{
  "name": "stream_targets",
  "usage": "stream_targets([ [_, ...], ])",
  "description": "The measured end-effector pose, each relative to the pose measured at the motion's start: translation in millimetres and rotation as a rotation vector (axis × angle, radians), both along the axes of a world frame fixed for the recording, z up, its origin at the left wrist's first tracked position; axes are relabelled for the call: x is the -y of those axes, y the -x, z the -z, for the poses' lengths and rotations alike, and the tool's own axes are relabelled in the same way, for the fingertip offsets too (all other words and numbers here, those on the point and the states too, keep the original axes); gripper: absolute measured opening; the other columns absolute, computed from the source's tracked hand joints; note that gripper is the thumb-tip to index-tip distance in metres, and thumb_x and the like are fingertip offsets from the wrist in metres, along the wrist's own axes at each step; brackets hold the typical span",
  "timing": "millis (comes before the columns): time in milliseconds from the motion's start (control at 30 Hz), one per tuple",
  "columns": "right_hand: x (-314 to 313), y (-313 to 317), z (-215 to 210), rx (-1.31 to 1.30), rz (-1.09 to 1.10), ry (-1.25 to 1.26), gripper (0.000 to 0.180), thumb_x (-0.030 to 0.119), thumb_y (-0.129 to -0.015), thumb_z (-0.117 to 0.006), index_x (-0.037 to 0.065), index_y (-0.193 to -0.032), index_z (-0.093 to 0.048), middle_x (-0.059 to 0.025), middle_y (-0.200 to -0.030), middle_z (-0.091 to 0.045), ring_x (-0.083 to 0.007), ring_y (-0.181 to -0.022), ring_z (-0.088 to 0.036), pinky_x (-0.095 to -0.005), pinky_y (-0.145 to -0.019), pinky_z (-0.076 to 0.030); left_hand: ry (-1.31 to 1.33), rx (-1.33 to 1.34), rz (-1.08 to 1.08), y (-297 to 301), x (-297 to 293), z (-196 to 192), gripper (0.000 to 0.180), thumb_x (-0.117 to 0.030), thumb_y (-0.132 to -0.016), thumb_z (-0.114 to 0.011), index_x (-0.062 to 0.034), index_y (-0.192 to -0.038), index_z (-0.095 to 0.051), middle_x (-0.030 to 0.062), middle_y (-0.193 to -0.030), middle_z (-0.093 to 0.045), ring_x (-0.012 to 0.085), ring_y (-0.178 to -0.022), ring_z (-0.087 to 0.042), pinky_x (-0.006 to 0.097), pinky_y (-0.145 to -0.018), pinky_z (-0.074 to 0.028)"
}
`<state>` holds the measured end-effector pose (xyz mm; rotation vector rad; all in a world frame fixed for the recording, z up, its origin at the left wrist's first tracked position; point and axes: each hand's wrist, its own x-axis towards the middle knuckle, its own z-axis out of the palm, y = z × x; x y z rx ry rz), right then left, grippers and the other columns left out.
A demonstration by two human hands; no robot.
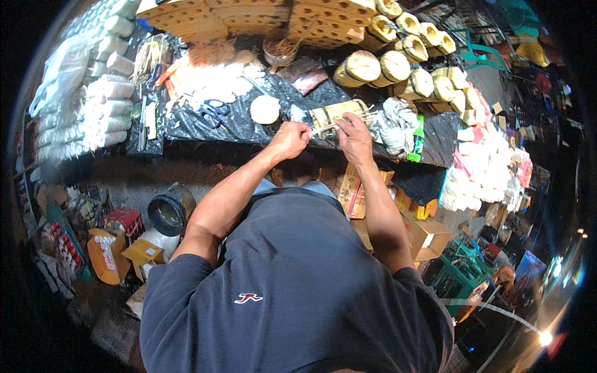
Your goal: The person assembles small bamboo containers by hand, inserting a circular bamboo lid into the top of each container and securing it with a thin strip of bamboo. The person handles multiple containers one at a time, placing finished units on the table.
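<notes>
Both hands meet over the front edge of a table covered in black plastic (193, 127). A thin pale stick (323, 129) spans the gap between them. My left hand (290, 140) pinches its left end, fingers closed. At the other end my right hand (356, 142) is closed on it with thumb and fingertips. Just behind lies a yellowish cylinder with dark bands (323, 115), partly hidden by my right hand. Several more thin sticks (371, 114) fan out beside that hand. A round whitish disc (265, 109) lies on the plastic to the left.
Blue-handled scissors (214, 113) and a heap of white material (208, 71) lie left. Crumpled grey cloth (397, 124) and a green bottle (418, 138) stand right. Behind are stacked yellowish cylinders (357, 67) and holed blocks (323, 25). Cardboard boxes (429, 236) sit below the table.
</notes>
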<state>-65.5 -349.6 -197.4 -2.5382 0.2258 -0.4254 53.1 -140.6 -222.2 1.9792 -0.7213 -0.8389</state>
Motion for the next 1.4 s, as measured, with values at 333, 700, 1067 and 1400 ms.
stream_targets([
  [333,-144,-1,-20,-0.218,-0.337,-0.454,0.013,0.007,-0.096,-0.073,0.000,-0.107,-0.075,-0.0172,-0.111,-0.073,-0.0323,-0.100,-0.073,-0.0395,-0.089,-0.059,0.238,-0.349,-0.515,4,-144,-97,0.021,-0.016,-0.106,-0.066,0.0010,-0.107,-0.077,-0.0007,-0.082,-0.069,0.0049,-0.069,-0.060,0.024,-0.060,-0.049],
  [700,-287,-209,63,-0.447,-0.218,0.223,0.031,0.017,-0.095,-0.061,-0.003,-0.117,-0.069,-0.0225,-0.122,-0.061,-0.0368,-0.112,-0.066,-0.0470,-0.087,-0.062,0.480,-0.403,-0.939,-23,-245,-70,0.019,-0.016,-0.108,-0.066,0.0012,-0.112,-0.074,0.0008,-0.085,-0.069,0.0054,-0.065,-0.058,0.021,-0.057,-0.045],
  [1067,-254,-155,13,-1.001,-0.079,-0.753,0.036,0.027,-0.084,-0.091,0.002,-0.101,-0.072,-0.0121,-0.113,-0.069,-0.0225,-0.097,-0.070,-0.0348,-0.085,-0.057,0.557,-0.571,-1.087,-39,-269,-21,0.019,-0.017,-0.107,-0.069,0.0002,-0.114,-0.073,0.0014,-0.088,-0.070,0.0056,-0.067,-0.060,0.020,-0.054,-0.044],
  [1400,-228,-83,85,-0.893,-0.303,-1.563,0.047,0.015,-0.080,-0.096,0.011,-0.113,-0.063,0.0043,-0.104,-0.059,-0.0067,-0.094,-0.058,-0.0228,-0.083,-0.051,0.471,-0.800,-1.079,-47,-233,44,0.021,-0.011,-0.103,-0.073,0.0050,-0.117,-0.075,0.0024,-0.088,-0.070,0.0070,-0.067,-0.060,0.021,-0.053,-0.045],
])
